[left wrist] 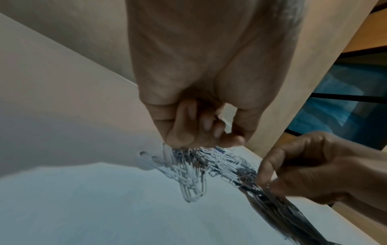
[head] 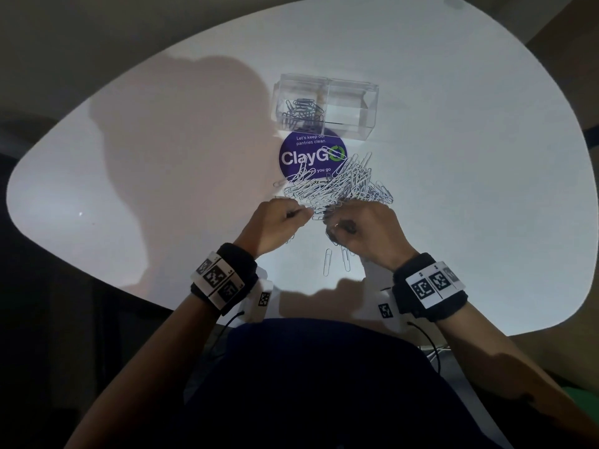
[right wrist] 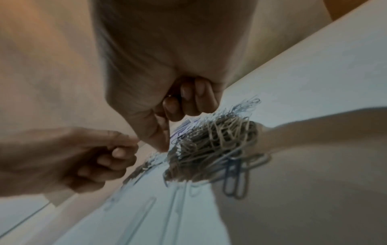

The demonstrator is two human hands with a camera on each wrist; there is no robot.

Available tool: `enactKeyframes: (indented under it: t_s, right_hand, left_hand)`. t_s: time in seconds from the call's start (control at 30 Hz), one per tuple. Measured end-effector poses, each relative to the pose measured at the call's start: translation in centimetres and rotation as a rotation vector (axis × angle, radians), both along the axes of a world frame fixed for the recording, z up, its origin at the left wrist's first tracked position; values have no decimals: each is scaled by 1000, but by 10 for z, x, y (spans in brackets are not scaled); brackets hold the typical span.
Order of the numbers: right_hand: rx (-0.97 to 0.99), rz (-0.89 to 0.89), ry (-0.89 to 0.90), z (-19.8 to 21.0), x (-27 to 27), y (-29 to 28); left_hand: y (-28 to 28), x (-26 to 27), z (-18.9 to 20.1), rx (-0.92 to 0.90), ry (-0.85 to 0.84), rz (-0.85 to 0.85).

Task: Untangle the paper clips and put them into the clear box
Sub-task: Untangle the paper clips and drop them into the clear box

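Head view: on the white table a tangled pile of paper clips lies just before the clear box — some clips already sit in its left compartment. The left hand and right hand both pinch clips at the pile's near edge.

Left wrist: curled fingers grip the tangle.

Right wrist: the thumb presses against clips — blurred.

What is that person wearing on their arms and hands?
Both forearms are bare, with no sleeves. Each wrist has a thick black band: the left wristband and the right wristband. Both carry white tags printed with black square codes. White blocks with more codes hang under the wrists, with thin black cables. The right hand wears a ring.
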State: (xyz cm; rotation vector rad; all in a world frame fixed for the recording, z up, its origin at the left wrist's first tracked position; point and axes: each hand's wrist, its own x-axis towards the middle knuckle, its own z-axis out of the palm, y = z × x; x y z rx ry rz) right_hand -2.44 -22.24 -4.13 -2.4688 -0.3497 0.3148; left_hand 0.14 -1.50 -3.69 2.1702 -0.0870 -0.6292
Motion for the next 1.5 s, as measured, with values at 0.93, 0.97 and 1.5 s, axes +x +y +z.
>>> enactKeyframes:
  t_s: [0.93, 0.97, 1.5]
  right_hand:
    - [558, -510, 405, 34, 65, 8]
    - [533, -506, 397, 37, 74, 7]
    - [25, -178, 73, 52, 185, 51]
  left_hand:
    - [-9, 124, 60, 66, -148, 84]
    - [-14, 136, 63, 123, -259, 51]
    - [0, 81, 21, 170, -492, 31]
